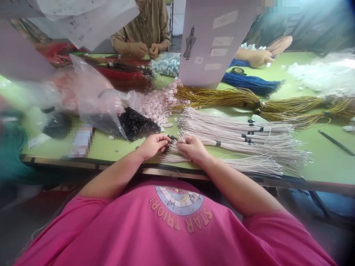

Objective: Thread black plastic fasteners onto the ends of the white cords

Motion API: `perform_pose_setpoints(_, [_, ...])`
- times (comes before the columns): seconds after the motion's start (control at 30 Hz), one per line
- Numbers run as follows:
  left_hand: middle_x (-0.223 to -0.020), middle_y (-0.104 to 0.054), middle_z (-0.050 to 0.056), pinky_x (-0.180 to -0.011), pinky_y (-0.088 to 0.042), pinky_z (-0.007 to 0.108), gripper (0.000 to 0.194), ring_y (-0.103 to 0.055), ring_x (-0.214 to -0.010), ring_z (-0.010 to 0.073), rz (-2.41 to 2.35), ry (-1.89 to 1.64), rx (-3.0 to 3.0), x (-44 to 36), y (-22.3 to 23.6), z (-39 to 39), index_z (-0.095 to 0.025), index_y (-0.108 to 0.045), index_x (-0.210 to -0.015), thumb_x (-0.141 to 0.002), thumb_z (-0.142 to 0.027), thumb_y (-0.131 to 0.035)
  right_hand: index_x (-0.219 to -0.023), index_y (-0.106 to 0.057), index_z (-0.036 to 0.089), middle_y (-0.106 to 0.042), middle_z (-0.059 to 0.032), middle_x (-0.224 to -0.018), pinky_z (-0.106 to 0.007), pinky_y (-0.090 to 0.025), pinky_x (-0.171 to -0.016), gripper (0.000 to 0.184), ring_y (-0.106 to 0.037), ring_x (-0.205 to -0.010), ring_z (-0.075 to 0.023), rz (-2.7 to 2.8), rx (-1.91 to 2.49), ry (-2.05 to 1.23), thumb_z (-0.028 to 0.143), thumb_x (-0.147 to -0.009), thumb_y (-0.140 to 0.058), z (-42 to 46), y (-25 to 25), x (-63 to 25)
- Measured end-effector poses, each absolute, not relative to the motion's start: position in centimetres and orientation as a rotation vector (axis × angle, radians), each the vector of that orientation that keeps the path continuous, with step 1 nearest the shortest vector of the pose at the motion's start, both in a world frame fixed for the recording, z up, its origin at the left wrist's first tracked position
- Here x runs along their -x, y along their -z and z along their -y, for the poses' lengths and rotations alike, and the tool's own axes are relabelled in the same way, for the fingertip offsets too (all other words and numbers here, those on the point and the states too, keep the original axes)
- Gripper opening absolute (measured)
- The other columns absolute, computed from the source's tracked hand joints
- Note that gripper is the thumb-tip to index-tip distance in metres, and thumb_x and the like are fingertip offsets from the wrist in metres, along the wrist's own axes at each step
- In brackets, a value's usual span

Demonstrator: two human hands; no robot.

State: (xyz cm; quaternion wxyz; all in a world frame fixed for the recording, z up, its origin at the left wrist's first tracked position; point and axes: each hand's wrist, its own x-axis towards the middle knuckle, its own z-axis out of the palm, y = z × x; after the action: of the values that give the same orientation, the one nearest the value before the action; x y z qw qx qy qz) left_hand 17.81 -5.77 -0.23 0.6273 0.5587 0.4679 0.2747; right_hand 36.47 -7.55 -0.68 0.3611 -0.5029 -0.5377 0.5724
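Observation:
At the table's near edge, my left hand (153,146) is closed in a pinch beside some small black pieces at the wire ends; what sits between its fingertips is too small to make out. Close by on the right, my right hand (194,148) grips white wires (181,137) near their tips. Bundles of white wires (235,129), wrapped with black tape, lie to the right, and one bundle passes under my right hand. Beyond my left hand is a heap of small black connectors (138,125), partly covered by a clear plastic bag (95,88).
Pale pink connectors (159,101) are piled behind the black ones. Yellow wires (222,96) and blue wires (252,84) lie farther back, beside an upright panel (213,40). A phone-like object (81,141) rests left, a dark stick (335,142) right. Co-workers' hands (145,50) work opposite.

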Motion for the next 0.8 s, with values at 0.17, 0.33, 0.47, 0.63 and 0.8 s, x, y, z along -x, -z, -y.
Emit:
perform_pose_setpoints(0.17, [-0.074,-0.064,0.002,-0.062,-0.041,0.023,0.017,-0.054,-0.064,0.0091,-1.121,-0.65,-1.365,-17.88,0.16,5.92,-0.014,-0.063,-0.085,-0.074,-0.026,-0.059,-0.056,-0.045,0.015,-0.036,0.0061,-0.047,-0.02,-0.023,-0.043,0.017,-0.03,-0.044,-0.0044,1.449,1.336,-1.384,0.027,-0.066,-0.054,7.68,0.55,-36.37])
perform_pose_setpoints(0.33, [-0.082,-0.067,0.004,-0.076,-0.044,0.028,0.02,-0.059,-0.076,0.0134,-1.134,-0.659,-1.439,-17.59,0.25,5.74,-0.014,-0.065,-0.087,-0.073,-0.028,-0.06,-0.056,-0.047,0.014,-0.036,0.0056,-0.048,-0.02,-0.025,-0.044,0.015,-0.032,-0.047,-0.0051,1.514,1.368,-1.309,0.025,-0.066,-0.053,7.61,0.75,-36.39])
perform_pose_setpoints(0.47, [-0.086,-0.069,0.005,-0.077,-0.045,0.029,0.021,-0.06,-0.079,0.0151,-1.161,-0.652,-1.488,-17.62,0.43,5.75,-0.014,-0.067,-0.086,-0.071,-0.029,-0.063,-0.056,-0.047,0.014,-0.036,0.0055,-0.048,-0.02,-0.025,-0.045,0.015,-0.032,-0.047,-0.0052,1.537,1.366,-1.299,0.024,-0.066,-0.052,7.57,0.9,-36.39])
perform_pose_setpoints(0.63, [-0.076,-0.068,0.004,-0.066,-0.045,0.026,0.022,-0.058,-0.067,0.0137,-1.199,-0.618,-1.651,-18.15,0.76,5.89,-0.014,-0.07,-0.084,-0.07,-0.03,-0.064,-0.057,-0.05,0.014,-0.038,0.0051,-0.05,-0.02,-0.026,-0.047,0.015,-0.034,-0.049,-0.0055,1.567,1.359,-1.267,0.026,-0.065,-0.054,7.63,0.98,-36.2])
perform_pose_setpoints(0.8, [-0.076,-0.068,0.003,-0.065,-0.045,0.026,0.022,-0.059,-0.067,0.014,-1.21,-0.608,-1.734,-18.46,0.75,5.78,-0.015,-0.069,-0.085,-0.073,-0.031,-0.061,-0.058,-0.053,0.013,-0.04,0.0047,-0.05,-0.02,-0.027,-0.047,0.017,-0.034,-0.049,-0.0057,1.559,1.353,-1.284,0.027,-0.067,-0.055,7.6,0.8,-36.16])
